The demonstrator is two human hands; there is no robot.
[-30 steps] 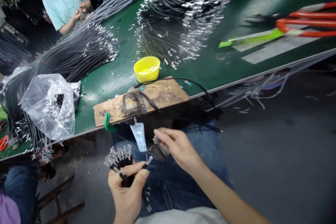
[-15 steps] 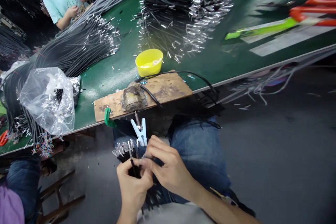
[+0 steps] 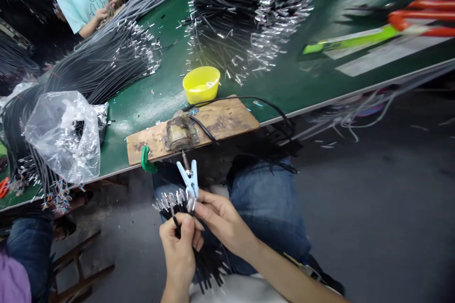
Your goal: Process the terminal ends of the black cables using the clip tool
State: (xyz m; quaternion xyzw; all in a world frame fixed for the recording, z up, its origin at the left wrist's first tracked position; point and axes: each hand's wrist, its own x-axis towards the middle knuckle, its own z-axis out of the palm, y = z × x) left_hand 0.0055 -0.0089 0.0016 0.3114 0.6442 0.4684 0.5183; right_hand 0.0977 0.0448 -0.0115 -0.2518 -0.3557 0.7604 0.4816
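Note:
My left hand is closed round a bundle of short black cables with silvery, shiny ends fanned out above the fist. My right hand pinches at the silvery tip of one cable, just below a light blue clothespin. The clothespin hangs on a thin metal rod that sticks out from a brownish, tape-wrapped block. That block sits on a wooden board at the table's edge. My right fingertips partly hide what lies between them.
On the green table stand a yellow bowl, a pile of black cables, long grey cables and a clear plastic bag. A green clamp grips the board. Orange-handled scissors lie right. A co-worker sits across.
My right hand has lowered a little and its fingers have straightened beneath the clothespin. My left fist has turned, and the lower ends of the cables now show more.

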